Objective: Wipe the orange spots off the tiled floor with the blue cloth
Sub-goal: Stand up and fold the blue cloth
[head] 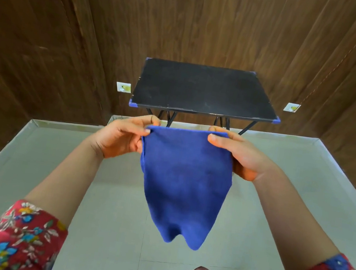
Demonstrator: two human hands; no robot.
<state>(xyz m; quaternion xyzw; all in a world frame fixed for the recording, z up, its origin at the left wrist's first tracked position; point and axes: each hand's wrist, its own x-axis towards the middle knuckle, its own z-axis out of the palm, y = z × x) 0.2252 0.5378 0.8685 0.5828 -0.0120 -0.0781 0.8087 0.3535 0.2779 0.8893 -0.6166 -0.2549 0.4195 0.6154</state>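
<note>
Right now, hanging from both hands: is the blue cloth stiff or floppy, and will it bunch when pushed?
Likely floppy: the blue cloth sags to a drooping point below the left hand and right hand pinching its top corners. Probably light, since fingertip pinches alone carry it. Its fuzzy surface would likely drag and bunch on the tiled floor.

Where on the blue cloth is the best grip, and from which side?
Probably its two top corners, each taken from its outer side: the blue cloth hangs limp and tapers downward, so the left hand and right hand pinching those corners hold it spread.
</note>
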